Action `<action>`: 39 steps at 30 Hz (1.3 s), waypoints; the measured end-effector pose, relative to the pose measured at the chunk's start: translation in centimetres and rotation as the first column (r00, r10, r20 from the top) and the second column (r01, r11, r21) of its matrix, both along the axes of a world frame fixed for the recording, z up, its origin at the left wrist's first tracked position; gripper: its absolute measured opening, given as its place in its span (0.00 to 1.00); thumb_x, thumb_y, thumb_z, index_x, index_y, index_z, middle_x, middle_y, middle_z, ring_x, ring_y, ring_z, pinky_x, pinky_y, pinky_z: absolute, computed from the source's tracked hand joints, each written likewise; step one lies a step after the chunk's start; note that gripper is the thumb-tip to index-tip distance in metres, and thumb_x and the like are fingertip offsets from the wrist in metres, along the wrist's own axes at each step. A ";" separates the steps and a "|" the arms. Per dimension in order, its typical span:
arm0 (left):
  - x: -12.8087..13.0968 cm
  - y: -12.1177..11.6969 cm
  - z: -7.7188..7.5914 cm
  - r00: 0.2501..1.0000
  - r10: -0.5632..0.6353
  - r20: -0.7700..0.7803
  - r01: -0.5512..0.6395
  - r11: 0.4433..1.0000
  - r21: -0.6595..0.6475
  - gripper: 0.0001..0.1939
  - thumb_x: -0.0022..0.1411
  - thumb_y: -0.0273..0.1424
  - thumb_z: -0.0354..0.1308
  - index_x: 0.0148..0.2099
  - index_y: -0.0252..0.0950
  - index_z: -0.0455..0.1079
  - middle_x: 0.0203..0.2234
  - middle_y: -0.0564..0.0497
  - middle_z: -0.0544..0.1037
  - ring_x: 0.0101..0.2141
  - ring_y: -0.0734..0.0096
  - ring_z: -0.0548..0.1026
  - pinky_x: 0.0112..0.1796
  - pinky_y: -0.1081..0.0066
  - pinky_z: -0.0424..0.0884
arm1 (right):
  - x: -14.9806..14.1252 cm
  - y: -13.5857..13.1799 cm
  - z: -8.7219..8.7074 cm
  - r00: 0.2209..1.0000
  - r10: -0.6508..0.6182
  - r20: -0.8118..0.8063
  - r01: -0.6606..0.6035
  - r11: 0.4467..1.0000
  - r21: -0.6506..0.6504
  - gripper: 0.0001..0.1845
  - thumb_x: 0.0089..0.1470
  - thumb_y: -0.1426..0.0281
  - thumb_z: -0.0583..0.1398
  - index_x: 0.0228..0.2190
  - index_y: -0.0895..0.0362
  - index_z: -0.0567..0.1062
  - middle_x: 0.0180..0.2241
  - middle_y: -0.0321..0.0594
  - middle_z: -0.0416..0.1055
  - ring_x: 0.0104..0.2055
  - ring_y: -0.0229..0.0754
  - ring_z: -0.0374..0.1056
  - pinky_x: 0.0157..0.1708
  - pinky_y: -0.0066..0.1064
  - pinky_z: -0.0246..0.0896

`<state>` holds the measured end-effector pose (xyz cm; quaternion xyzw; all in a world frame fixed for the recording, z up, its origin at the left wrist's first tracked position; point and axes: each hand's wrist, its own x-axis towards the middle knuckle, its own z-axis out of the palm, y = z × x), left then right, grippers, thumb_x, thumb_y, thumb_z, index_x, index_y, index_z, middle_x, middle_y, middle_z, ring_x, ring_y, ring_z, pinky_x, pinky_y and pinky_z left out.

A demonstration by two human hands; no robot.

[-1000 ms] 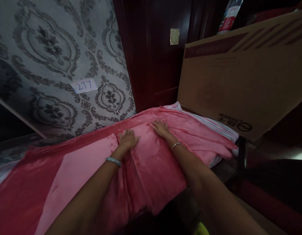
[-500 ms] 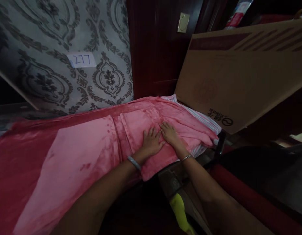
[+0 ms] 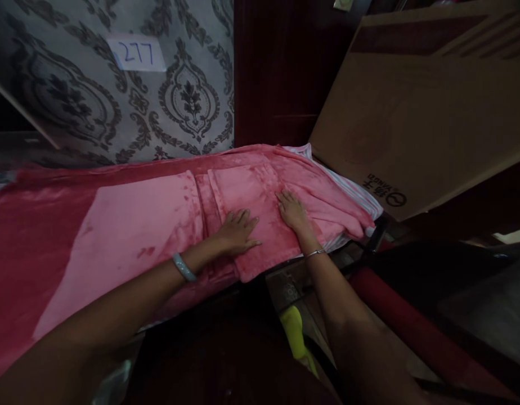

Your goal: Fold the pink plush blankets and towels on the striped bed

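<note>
A pink fleece blanket (image 3: 129, 225) lies spread over a bed, its right part folded into a thicker panel (image 3: 247, 197). My left hand (image 3: 238, 232) rests flat on that folded panel near its front edge, fingers spread, a pale bangle on the wrist. My right hand (image 3: 291, 211) lies flat on the panel's right side, fingers stretched out, a thin bracelet on the wrist. Neither hand grips anything. A striped sheet (image 3: 348, 194) shows under the blanket at the right end.
A large cardboard box (image 3: 420, 107) leans over the bed's right end. Patterned grey wallpaper (image 3: 116, 107) with a paper label reading 277 (image 3: 135, 53) stands behind, beside dark red wooden furniture (image 3: 277, 73). A yellow-green object (image 3: 296, 334) lies on the floor below.
My hands slid from the far part of the folded panel toward its near edge, came together, then the left moved left, apart from the right. The view tilted downward.
</note>
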<state>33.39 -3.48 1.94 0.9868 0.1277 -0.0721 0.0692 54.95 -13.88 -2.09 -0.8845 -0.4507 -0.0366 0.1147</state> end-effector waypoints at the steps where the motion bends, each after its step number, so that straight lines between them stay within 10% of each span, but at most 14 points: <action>1: -0.1 -0.4 0.4 1.000 0.014 -0.010 -0.014 1.000 0.004 0.41 0.67 0.52 0.49 0.73 0.33 0.51 0.72 0.36 0.48 0.71 0.43 0.44 0.67 0.47 0.39 | 0.1 0.0 -0.1 1.000 0.002 0.002 -0.002 1.000 0.005 0.29 0.69 0.68 0.43 0.68 0.56 0.58 0.71 0.44 0.49 0.72 0.52 0.44 0.67 0.50 0.47; 8: 0.3 -5.2 -0.7 0.970 -0.206 0.127 0.215 0.975 -0.058 0.35 0.67 0.49 0.51 0.72 0.46 0.52 0.72 0.45 0.51 0.70 0.43 0.45 0.65 0.39 0.41 | 0.6 -0.1 -0.6 1.000 0.024 0.015 -0.024 1.000 0.010 0.30 0.69 0.67 0.41 0.68 0.56 0.58 0.70 0.43 0.50 0.72 0.51 0.44 0.67 0.49 0.46; 13: -0.5 -5.9 -3.1 0.971 -0.154 0.185 0.159 0.987 -0.009 0.40 0.64 0.46 0.58 0.73 0.49 0.49 0.73 0.44 0.46 0.71 0.42 0.41 0.65 0.35 0.38 | 0.8 -0.2 -1.0 0.997 0.045 0.063 -0.044 0.999 -0.010 0.30 0.69 0.67 0.41 0.68 0.58 0.56 0.70 0.44 0.50 0.71 0.51 0.45 0.67 0.48 0.45; 24: -5.7 -5.5 -2.3 0.988 -0.099 0.119 0.096 0.995 0.032 0.48 0.59 0.48 0.62 0.73 0.34 0.48 0.71 0.32 0.48 0.71 0.42 0.42 0.67 0.44 0.41 | 0.4 -0.2 -0.8 0.998 0.029 0.062 -0.028 1.000 -0.006 0.30 0.69 0.67 0.41 0.68 0.58 0.58 0.70 0.46 0.51 0.71 0.51 0.47 0.66 0.47 0.48; 32: -4.9 -1.8 0.9 0.962 -0.104 0.251 0.143 0.980 -0.141 0.23 0.69 0.45 0.48 0.58 0.39 0.71 0.54 0.42 0.76 0.56 0.56 0.72 0.59 0.59 0.65 | 1.0 0.3 -2.1 0.998 0.044 0.052 -0.047 0.997 0.055 0.29 0.67 0.67 0.43 0.66 0.56 0.62 0.69 0.45 0.54 0.71 0.50 0.49 0.65 0.49 0.51; 39: 0.7 4.8 1.7 0.972 0.090 0.215 -0.078 0.995 -0.062 0.33 0.68 0.41 0.51 0.70 0.34 0.55 0.69 0.38 0.57 0.69 0.53 0.53 0.66 0.54 0.51 | 3.1 2.9 -0.4 0.999 0.040 0.016 -0.042 0.989 0.142 0.32 0.64 0.67 0.48 0.67 0.62 0.58 0.68 0.50 0.54 0.70 0.48 0.50 0.66 0.44 0.52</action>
